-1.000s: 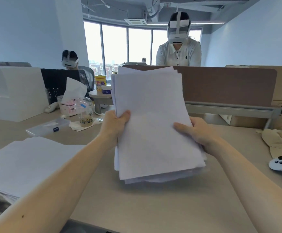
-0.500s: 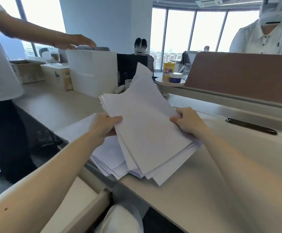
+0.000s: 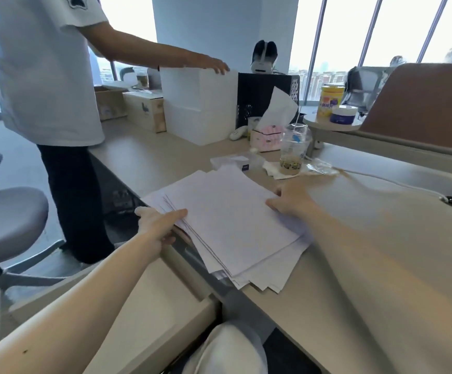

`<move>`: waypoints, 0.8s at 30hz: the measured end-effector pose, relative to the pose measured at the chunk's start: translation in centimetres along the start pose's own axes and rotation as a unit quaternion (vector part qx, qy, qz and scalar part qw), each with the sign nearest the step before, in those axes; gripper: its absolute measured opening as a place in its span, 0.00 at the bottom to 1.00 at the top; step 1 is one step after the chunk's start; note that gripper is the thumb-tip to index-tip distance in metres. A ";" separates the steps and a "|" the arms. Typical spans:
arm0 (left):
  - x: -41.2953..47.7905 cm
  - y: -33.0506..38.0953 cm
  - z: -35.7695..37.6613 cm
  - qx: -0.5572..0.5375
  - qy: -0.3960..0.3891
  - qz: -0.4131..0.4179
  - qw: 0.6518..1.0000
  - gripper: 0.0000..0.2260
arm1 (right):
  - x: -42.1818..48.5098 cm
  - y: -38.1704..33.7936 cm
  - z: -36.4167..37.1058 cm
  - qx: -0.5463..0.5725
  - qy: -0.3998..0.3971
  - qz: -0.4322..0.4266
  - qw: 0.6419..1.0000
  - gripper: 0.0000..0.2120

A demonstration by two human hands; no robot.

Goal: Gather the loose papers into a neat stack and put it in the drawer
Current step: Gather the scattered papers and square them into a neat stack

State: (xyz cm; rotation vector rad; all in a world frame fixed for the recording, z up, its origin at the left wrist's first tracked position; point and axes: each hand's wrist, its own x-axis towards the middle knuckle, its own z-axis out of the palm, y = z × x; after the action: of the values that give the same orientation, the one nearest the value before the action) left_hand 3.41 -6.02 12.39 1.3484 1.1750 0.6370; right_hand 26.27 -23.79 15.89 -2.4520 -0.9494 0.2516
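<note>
A thick, uneven pile of white papers (image 3: 227, 220) lies on the beige desk (image 3: 381, 252) at its left edge, corners fanned out and partly hanging over the edge. My left hand (image 3: 160, 225) grips the pile's left side, thumb on top and fingers underneath. My right hand (image 3: 292, 198) presses on the pile's right edge, fingers spread over the top sheet. Below the desk edge, at lower left, the open drawer (image 3: 149, 314) shows its pale inside, under my left forearm.
A person in a white shirt (image 3: 46, 71) stands at the left beside a grey stool (image 3: 6, 220). Behind the papers are a plastic cup (image 3: 292, 149), pink tissue box (image 3: 268, 136), white boxes (image 3: 200, 103) and a brown partition (image 3: 421, 103).
The sheets I held upright in front of me have come down to the left onto the other pile at the desk edge. My view has swung left and down; the drawer is in sight.
</note>
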 end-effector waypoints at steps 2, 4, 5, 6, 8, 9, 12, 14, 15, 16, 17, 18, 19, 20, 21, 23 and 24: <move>0.2 -0.8 0.3 -0.088 -0.037 -0.057 0.994 0.33 | 0.0 0.1 0.3 -0.003 -0.025 0.015 1.000 0.14; 0.5 -1.6 0.5 -0.112 -0.059 -0.067 0.990 0.32 | -0.1 0.2 0.4 0.029 -0.039 0.015 0.999 0.19; 0.5 -1.8 0.4 -0.116 -0.070 -0.067 0.989 0.29 | -0.3 0.1 0.4 0.042 -0.042 0.014 0.998 0.23; 0.6 -2.0 0.3 -0.120 -0.080 -0.069 0.987 0.25 | -0.5 0.1 0.4 0.049 -0.044 0.014 0.998 0.24; 0.5 -2.2 0.0 -0.122 -0.110 -0.082 0.983 0.20 | -0.9 -0.1 0.5 0.048 -0.056 0.009 0.997 0.17; 0.2 -2.2 -0.1 -0.122 -0.117 -0.083 0.982 0.18 | -1.2 -0.3 0.7 0.043 -0.063 0.004 0.997 0.12; -0.7 -2.1 -0.5 -0.089 -0.100 -0.029 0.991 0.13 | -2.3 -1.1 1.3 0.039 -0.078 -0.011 0.996 0.08; -1.2 -1.9 -1.2 -0.060 -0.090 0.034 0.994 0.14 | -2.8 -1.2 1.8 0.048 -0.083 -0.010 0.995 0.08; -1.4 -1.7 -1.5 -0.049 -0.097 0.065 0.992 0.15 | -3.0 -1.2 1.9 0.052 -0.086 -0.008 0.995 0.09; -1.8 -1.4 -1.7 -0.043 -0.110 0.090 0.989 0.16 | -3.3 -1.2 2.0 0.057 -0.085 -0.008 0.995 0.10; -2.2 -1.1 -1.8 -0.038 -0.121 0.111 0.986 0.17 | -3.7 -1.2 2.1 0.059 -0.085 -0.006 0.995 0.11; -2.9 -0.7 -1.8 -0.028 -0.127 0.132 0.983 0.18 | -4.0 -1.1 2.2 0.057 -0.083 -0.002 0.995 0.13; -3.4 -0.3 -1.8 -0.014 -0.128 0.154 0.980 0.18 | -4.4 -0.9 2.3 0.059 -0.078 0.006 0.995 0.15; -3.8 0.2 -1.7 -0.006 -0.128 0.175 0.976 0.18 | -4.7 -0.5 2.2 0.060 -0.067 0.013 0.996 0.17; -4.3 0.8 -1.5 -0.003 -0.130 0.197 0.972 0.20 | -5.1 -0.1 1.9 0.078 -0.047 0.019 0.996 0.18; -5.5 2.1 -0.8 -0.005 -0.142 0.236 0.961 0.23 | -6.5 1.0 0.6 0.187 -0.001 0.033 0.982 0.25; -6.2 3.0 -0.1 -0.006 -0.149 0.250 0.957 0.24 | -7.2 1.6 -0.5 0.260 0.017 0.030 0.965 0.29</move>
State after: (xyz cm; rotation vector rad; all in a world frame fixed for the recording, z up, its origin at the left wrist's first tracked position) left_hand 1.92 -10.99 16.90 1.6805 0.5837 0.7601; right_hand 22.04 -29.83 15.51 -1.9933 -0.6861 0.4187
